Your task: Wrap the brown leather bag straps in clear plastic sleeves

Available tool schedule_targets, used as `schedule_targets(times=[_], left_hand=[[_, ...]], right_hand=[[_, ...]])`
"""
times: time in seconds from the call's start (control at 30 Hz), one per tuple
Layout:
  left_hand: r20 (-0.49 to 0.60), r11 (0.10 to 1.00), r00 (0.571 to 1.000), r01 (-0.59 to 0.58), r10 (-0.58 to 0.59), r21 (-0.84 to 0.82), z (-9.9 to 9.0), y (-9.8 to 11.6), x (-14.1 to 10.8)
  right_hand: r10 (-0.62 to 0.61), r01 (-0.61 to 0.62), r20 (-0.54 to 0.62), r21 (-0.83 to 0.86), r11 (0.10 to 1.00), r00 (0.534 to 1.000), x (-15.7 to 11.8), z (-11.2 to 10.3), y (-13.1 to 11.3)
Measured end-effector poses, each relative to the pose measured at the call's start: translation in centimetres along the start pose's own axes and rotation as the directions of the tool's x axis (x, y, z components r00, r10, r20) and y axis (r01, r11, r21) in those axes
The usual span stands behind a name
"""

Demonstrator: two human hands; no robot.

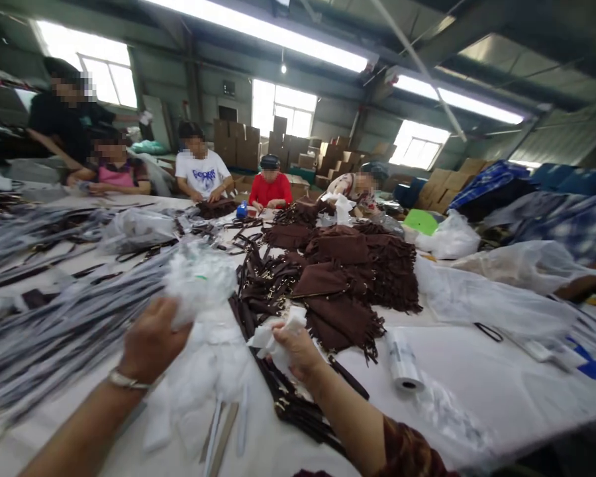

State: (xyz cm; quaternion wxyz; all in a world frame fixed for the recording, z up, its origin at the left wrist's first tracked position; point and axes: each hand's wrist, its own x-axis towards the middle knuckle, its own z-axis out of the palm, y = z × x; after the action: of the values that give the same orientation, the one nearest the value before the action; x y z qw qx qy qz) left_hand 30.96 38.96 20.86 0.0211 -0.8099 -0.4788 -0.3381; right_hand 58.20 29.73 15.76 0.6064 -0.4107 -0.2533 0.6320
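Observation:
My left hand [153, 334], with a bracelet at the wrist, is closed on a bunch of clear plastic [201, 275] smeared by motion. My right hand [298, 348] grips a crumpled piece of white tissue paper [294, 322], thumb and fingers pressed on it. Thin white sheets [208, 368] lie between my forearms. Just beyond my right hand is a pile of dark brown fringed bags [338, 291]. Dark brown straps [253, 285] with gold-coloured clips run along its left side and under my right hand.
Long wrapped strips [94, 318] cover the table's left side. A roll of printed film [404, 364] stands at right, near large plastic bags [496, 298]. Narrow flat strips [221, 430] lie near me. Several people, one in a red top [271, 192], work across the table.

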Motion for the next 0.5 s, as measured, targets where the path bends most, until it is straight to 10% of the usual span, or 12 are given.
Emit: schedule_targets(times=[0.17,0.27,0.37,0.5], left_hand=[[0.366,0.985,0.919,-0.103,0.147,-0.136,12.6,7.7,4.6],[0.374,0.956,0.921,0.008,0.107,-0.293,18.0,11.2,6.6],[0.358,0.870,0.932,0.224,-0.060,-0.439,20.3,13.6,7.9],[0.403,0.799,0.880,0.424,-0.252,-0.426,20.9,16.2,9.1]], right_hand=[[-0.020,0.016,-0.092,-0.043,0.999,0.996,-1.0,-10.3,-5.3],[-0.073,0.069,-0.132,-0.032,0.997,0.989,-0.8,-15.8,-8.5],[-0.100,0.101,-0.125,0.003,0.995,0.987,0.6,-18.5,-11.2],[-0.080,0.081,-0.024,0.088,0.993,0.997,3.1,-16.7,-12.7]])
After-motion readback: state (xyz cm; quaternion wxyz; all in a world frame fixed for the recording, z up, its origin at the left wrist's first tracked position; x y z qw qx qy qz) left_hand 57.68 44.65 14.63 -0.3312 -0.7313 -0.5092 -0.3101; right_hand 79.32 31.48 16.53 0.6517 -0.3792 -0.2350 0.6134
